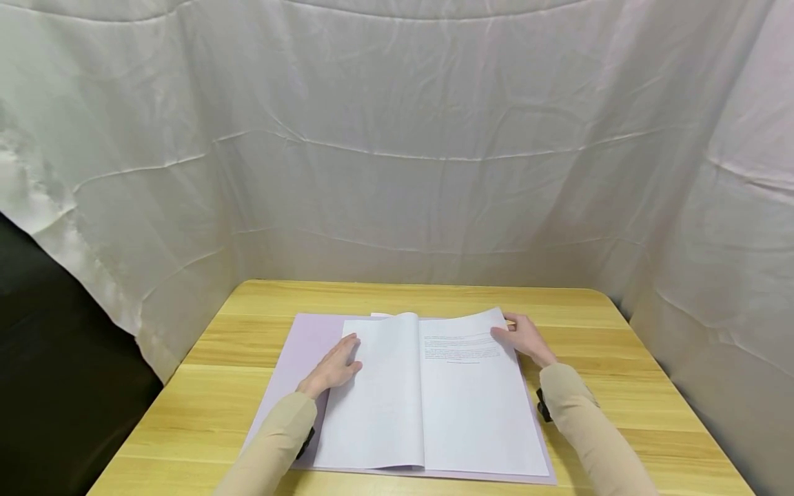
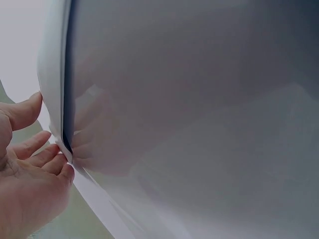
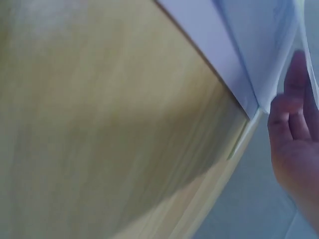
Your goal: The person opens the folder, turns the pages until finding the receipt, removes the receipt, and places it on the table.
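White sheets of paper lie spread like a booklet on a lilac folder (image 1: 308, 344). My left hand (image 1: 333, 365) rests at the outer edge of the left page (image 1: 378, 406), fingers extended. In the left wrist view, that hand (image 2: 37, 179) touches the paper's edge with loosely bent fingers. At its upper right corner, my right hand (image 1: 524, 337) pinches the right page (image 1: 480, 413), which carries a few lines of print near its top. The corner is lifted off the sheets beneath. Seen from the right wrist, the hand (image 3: 296, 144) has its fingers behind the raised sheet.
Everything lies on a wooden table (image 1: 211, 386) with rounded far corners. A pale curtain (image 1: 434, 193) hangs behind the table and along both sides. Dark material (image 1: 56, 372) shows at the far left. A white paper edge (image 1: 380, 315) peeks out above the pages.
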`<state>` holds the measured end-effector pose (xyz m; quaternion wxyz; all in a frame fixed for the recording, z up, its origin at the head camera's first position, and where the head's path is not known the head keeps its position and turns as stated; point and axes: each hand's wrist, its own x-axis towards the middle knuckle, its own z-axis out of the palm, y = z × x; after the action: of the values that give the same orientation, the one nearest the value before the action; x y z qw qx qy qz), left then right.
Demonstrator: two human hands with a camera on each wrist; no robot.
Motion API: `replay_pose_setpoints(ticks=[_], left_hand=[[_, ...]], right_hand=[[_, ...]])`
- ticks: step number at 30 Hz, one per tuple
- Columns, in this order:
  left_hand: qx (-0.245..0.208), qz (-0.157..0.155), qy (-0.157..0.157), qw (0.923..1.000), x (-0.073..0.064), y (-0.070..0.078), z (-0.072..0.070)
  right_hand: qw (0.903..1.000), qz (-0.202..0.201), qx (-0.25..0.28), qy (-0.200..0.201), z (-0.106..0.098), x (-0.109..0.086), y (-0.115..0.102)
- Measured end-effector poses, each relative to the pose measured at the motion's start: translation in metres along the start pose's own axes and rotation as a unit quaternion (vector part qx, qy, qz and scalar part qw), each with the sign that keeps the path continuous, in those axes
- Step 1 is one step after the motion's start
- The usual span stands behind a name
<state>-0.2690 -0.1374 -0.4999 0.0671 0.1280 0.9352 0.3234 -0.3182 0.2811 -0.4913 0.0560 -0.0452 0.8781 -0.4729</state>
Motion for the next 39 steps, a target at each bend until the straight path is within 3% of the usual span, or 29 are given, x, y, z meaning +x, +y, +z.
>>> replay_pose_setpoints(ticks=[5, 16, 29, 39], left_hand=[[-0.004, 0.003, -0.006, 1.0000, 0.000, 0.000, -0.001], [-0.009, 0.010, -0.011, 0.9998, -0.002, 0.001, -0.002], [-0.021, 0.029, -0.011, 0.9993, -0.005, -0.001, -0.002], [-0.027, 0.034, -0.019, 0.9989, -0.006, -0.002, -0.003]], right_hand=[[0.9973, 0.009, 0.060, -0.041, -0.004, -0.005, 0.001], [0.9922, 0.016, 0.092, -0.083, -0.007, -0.016, -0.001], [0.9666, -0.010, 0.190, -0.172, -0.012, -0.028, 0.000], [0.9602, 0.001, 0.211, -0.183, -0.010, -0.037, 0.004]])
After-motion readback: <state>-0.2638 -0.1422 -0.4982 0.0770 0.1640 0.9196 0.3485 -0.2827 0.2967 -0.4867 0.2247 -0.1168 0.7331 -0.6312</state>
